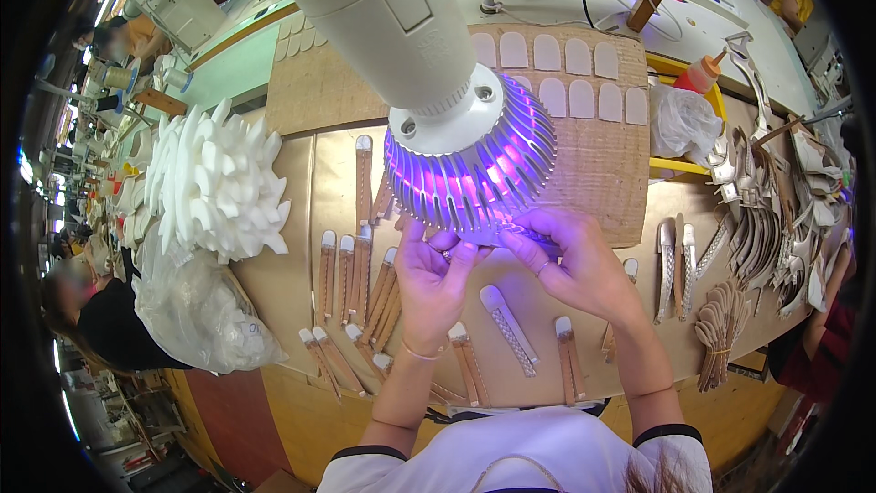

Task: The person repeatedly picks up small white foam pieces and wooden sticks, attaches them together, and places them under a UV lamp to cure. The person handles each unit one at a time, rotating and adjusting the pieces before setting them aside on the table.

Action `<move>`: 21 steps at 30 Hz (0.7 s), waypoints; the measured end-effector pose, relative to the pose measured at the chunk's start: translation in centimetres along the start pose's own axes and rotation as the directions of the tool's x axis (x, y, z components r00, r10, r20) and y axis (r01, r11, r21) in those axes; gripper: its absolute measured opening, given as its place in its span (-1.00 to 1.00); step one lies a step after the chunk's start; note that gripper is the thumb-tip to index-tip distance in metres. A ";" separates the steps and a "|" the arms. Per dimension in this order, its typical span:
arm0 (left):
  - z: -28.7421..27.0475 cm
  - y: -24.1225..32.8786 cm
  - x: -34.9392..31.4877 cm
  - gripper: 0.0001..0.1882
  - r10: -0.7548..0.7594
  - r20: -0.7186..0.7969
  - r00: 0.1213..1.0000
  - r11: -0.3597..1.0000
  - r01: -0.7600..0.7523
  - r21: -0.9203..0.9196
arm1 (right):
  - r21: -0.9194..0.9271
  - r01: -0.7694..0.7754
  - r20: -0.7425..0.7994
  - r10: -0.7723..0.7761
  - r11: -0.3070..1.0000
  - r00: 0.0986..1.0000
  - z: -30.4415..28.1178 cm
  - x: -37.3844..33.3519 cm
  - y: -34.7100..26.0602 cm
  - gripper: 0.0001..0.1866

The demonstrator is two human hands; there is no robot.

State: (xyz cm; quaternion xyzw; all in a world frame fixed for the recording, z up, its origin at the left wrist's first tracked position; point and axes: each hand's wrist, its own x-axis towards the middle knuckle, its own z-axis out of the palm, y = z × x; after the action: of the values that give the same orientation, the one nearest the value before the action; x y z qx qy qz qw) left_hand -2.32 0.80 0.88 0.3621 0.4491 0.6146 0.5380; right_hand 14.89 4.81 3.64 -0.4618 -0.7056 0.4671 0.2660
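A purple-lit lamp [470, 165] with a finned metal head hangs over the middle of the table and covers part of the work. Right below its rim, my left hand [436, 279] and my right hand [577, 267] are closed on a small strap [493, 239], pinched between thumbs and fingers. Purple light tints the strap, and the lamp and my fingers hide much of it. A braided silvery strap [509, 329] with a rounded pale tip lies on the table just below my hands. Brown stitched straps [345, 279] with similar tips lie around my left forearm.
A cardboard sheet [598, 178] carries rows of pale rounded pieces. White foam-like shapes [210, 183] and a clear plastic bag [214, 320] sit at left. To the right are a yellow bin [680, 166], a banded strap bundle [723, 324] and hanging straps [762, 228]. Other people work nearby.
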 end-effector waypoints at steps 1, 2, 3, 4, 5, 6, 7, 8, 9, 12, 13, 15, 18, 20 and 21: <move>-0.1 0.1 0.0 -0.59 -0.008 0.010 1.000 1.000 0.008 -0.006 | -0.016 -0.005 0.002 0.005 1.000 1.000 0.0 0.0 0.0 -0.78; -0.1 0.2 0.0 -0.59 -0.016 0.014 1.000 1.000 0.016 -0.024 | -0.019 -0.008 0.004 0.008 1.000 1.000 0.0 0.0 0.0 -0.78; -0.1 0.2 -0.1 -0.55 -0.017 0.021 1.000 1.000 0.017 -0.024 | -0.021 -0.011 0.007 0.011 1.000 1.000 -0.1 0.0 -0.1 -0.79; 0.0 0.3 -0.1 -0.51 -0.017 0.024 1.000 0.999 0.018 -0.037 | -0.018 -0.022 0.009 0.022 1.000 1.000 -0.1 -0.1 -0.1 -0.79; 0.0 0.4 -0.1 -0.47 -0.017 0.026 1.000 0.999 0.018 -0.049 | -0.015 -0.032 0.010 0.032 0.999 0.999 -0.1 -0.1 -0.1 -0.80; 0.0 0.5 -0.1 -0.47 -0.027 0.028 0.999 0.999 0.028 -0.042 | -0.011 -0.043 0.011 0.043 0.999 0.999 -0.1 -0.1 -0.2 -0.80; 0.0 0.6 -0.1 -0.47 -0.036 0.030 0.999 0.999 0.037 -0.034 | -0.007 -0.046 0.016 0.046 0.999 0.999 -0.1 -0.1 -0.2 -0.80; 0.0 0.8 -0.2 -0.47 -0.062 0.020 0.998 0.998 0.063 -0.026 | -0.002 -0.049 0.021 0.049 0.999 0.999 -0.2 -0.2 -0.2 -0.80; 0.1 0.9 -0.2 -0.47 -0.051 0.028 0.998 0.998 0.052 -0.024 | 0.002 -0.052 0.025 0.052 0.999 0.998 -0.2 -0.2 -0.2 -0.81; 0.3 1.2 -0.2 -0.48 -0.064 0.021 0.998 0.998 0.065 -0.025 | 0.051 -0.063 0.021 0.062 0.997 0.998 -0.2 -0.2 -0.1 -0.80; 0.4 1.3 -0.3 -0.48 -0.066 0.024 0.998 0.997 0.067 -0.031 | 0.066 -0.076 0.031 0.074 0.995 0.997 -0.2 -0.2 -0.1 -0.80; 0.5 1.5 -0.3 -0.49 -0.068 0.027 0.997 0.997 0.069 -0.040 | 0.104 -0.113 0.059 0.108 0.988 0.992 -0.2 -0.2 0.0 -0.78; 0.7 1.8 -0.4 -0.50 -0.075 0.026 0.997 0.997 0.076 -0.027 | 0.135 -0.204 0.094 0.192 0.970 0.977 -0.3 -0.5 -0.1 -0.76; 0.8 2.0 -0.7 -0.50 -0.089 0.020 0.996 0.996 0.089 0.009 | 0.144 -0.209 0.102 0.196 0.967 0.975 -0.3 -0.6 -0.2 -0.75; 0.9 2.1 -0.8 -0.51 -0.080 0.021 0.997 0.997 0.079 0.018 | 0.148 -0.212 0.106 0.198 0.966 0.974 -0.4 -0.6 -0.2 -0.74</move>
State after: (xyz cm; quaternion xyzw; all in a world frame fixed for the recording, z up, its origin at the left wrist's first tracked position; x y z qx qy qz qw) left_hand -2.09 0.15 3.16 0.3550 0.4626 0.5850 0.5637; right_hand 15.35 4.37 4.06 -0.4882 -0.6259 0.5670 0.2199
